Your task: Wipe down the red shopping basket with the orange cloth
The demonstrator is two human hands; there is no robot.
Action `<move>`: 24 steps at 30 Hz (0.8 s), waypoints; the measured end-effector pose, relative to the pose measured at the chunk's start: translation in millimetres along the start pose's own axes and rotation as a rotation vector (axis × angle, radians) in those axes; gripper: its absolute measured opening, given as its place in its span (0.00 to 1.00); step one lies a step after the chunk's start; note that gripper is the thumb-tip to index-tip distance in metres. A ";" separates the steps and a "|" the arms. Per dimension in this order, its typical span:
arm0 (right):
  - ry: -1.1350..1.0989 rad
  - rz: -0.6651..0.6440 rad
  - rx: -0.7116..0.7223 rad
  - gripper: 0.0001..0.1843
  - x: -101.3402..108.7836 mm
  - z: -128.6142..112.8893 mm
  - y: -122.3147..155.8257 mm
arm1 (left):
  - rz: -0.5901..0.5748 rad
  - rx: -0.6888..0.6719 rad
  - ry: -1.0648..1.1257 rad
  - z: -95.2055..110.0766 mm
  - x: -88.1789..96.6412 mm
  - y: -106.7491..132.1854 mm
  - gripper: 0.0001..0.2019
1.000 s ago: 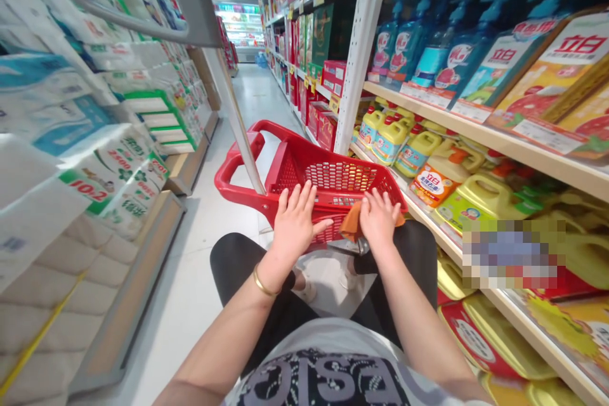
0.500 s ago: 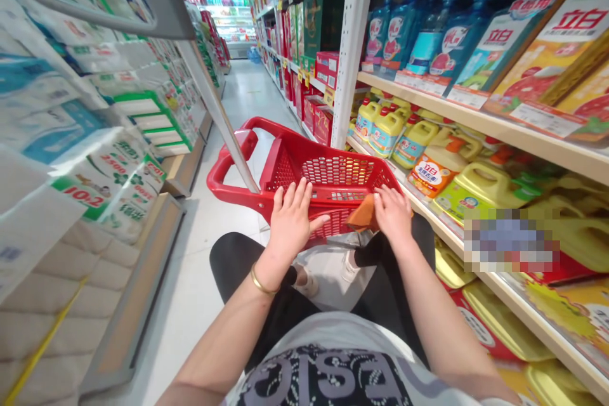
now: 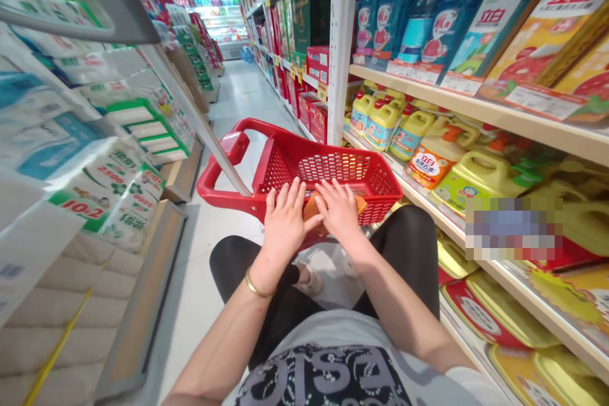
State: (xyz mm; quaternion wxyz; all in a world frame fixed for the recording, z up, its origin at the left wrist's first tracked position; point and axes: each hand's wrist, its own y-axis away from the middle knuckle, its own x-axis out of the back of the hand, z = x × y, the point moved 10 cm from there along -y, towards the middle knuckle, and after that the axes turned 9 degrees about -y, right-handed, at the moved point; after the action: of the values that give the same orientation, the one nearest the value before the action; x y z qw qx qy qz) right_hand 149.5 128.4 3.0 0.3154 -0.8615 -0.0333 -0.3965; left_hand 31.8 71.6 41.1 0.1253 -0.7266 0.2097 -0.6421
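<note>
And across it comes: the right hand [image 3: 339,209], out near the far right stretch of the rim half a second ago, has slid left along the near side of the basket [image 3: 333,158], and the orange cloth [image 3: 311,207] has travelled with it. The left hand [image 3: 285,216] has barely budged, so the pair are now side by side, right fingers just beside the left ones. The cloth sits under the right palm on the near rim, peeking out left between the hands and again past the right-hand fingers; that hand lies over it with fingers stretched forward, though whether a fold is pinched underneath I cannot tell. The left is spread and loose, gripping nothing, fingers pointing over the rim, thumb jutting toward the cloth's left edge (a gold bangle [image 3: 252,285] circles that wrist). Now the edges: right of the right hand the rim runs on to its corner, near the shelf [image 3: 428,206] with its yellow jugs [image 3: 413,133]; left of the left hand it meets the pole [image 3: 210,141], which leans up and away. Beyond the fingertips the basket opens out to its mesh far wall. Close below, the right knee [image 3: 412,235] stands near the rim's right end, the left knee [image 3: 233,260] under the other, and the aisle floor [image 3: 247,95] stretches ahead.
</note>
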 end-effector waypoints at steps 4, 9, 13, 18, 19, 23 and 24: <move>0.067 0.001 -0.060 0.28 32.5 61.0 12.8 | 0.006 -0.004 0.000 0.8 -0.4 0.5 0.43; 0.179 0.106 -0.370 0.30 78.8 149.4 27.2 | 0.024 0.008 0.024 0.6 -2.4 1.4 0.43; 0.161 0.101 -0.321 0.31 51.1 103.2 16.8 | 0.031 0.016 0.024 0.3 -0.8 0.7 0.43; 0.029 0.002 -0.043 0.29 -8.7 -12.6 -3.2 | 0.000 -0.001 -0.018 -0.3 0.4 -0.8 0.43; 0.012 -0.015 -0.022 0.29 -13.0 -21.5 -5.1 | -0.007 -0.006 -0.026 -0.4 0.2 -1.0 0.42; 0.025 -0.043 -0.015 0.29 0.1 4.7 2.5 | -0.009 -0.012 -0.032 0.6 -0.4 -0.6 0.43; 0.048 -0.024 -0.046 0.29 10.5 24.1 7.2 | -0.009 -0.009 -0.028 0.9 -0.5 -0.3 0.43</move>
State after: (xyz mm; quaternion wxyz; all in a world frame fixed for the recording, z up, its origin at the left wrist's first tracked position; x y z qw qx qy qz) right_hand 174.8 134.3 -5.1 0.2915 -0.8583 -0.0271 -0.4215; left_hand 32.7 72.0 40.6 0.1219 -0.7369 0.2078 -0.6316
